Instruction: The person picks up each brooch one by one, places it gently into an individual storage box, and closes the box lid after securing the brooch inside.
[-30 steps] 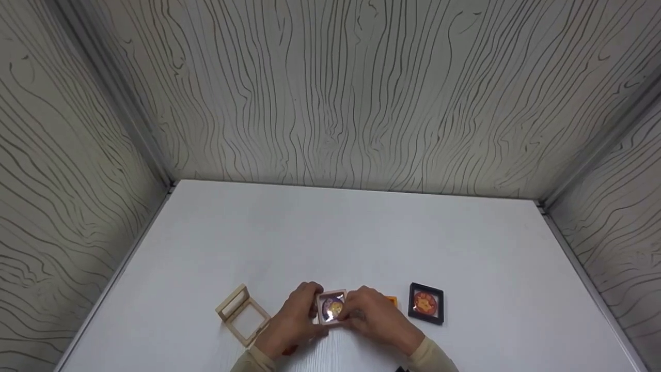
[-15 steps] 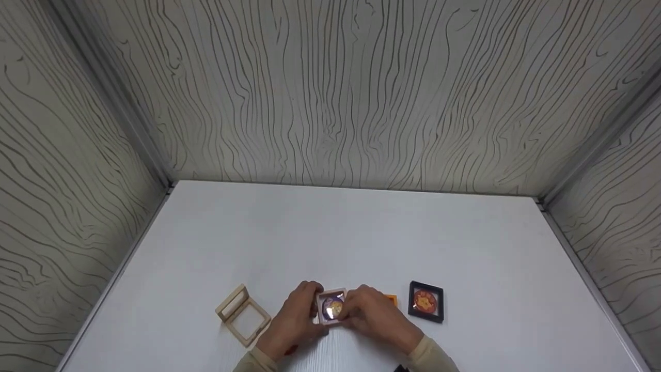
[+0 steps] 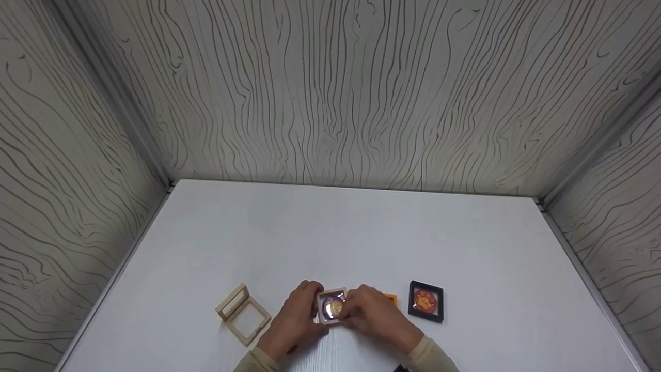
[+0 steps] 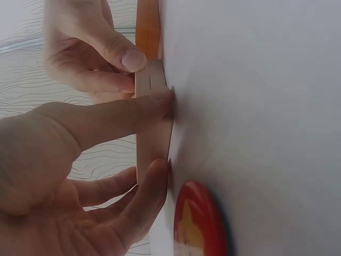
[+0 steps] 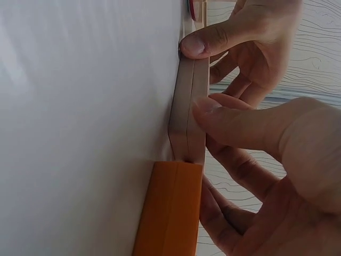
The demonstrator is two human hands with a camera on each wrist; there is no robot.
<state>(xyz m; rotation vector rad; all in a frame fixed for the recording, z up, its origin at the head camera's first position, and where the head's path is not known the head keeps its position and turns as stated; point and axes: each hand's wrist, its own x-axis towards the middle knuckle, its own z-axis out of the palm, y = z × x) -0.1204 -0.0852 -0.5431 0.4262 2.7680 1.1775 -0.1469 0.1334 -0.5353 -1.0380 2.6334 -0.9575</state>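
A pale pink square display frame (image 3: 319, 309) lies on the white table, a round purple and gold piece (image 3: 335, 307) showing behind its shiny clear film. My left hand (image 3: 297, 318) grips its left part, thumb on the near side and fingers round the far side. From the right, my right hand (image 3: 374, 315) holds the frame's right part between thumb and fingers and covers that corner. Edge-on in the left wrist view, the pink frame (image 4: 145, 141) shows a thin seam along its side. The same seam runs past my right thumb on the pink frame (image 5: 184, 106) in the right wrist view.
An orange frame (image 3: 392, 298) lies beside the pink one, partly behind my right hand. Further right is a black frame (image 3: 426, 285) holding a red and gold disc (image 3: 425, 301). A cream frame (image 3: 235, 330) stands hinged open at left. By my left wrist lies a red disc (image 4: 200, 218).
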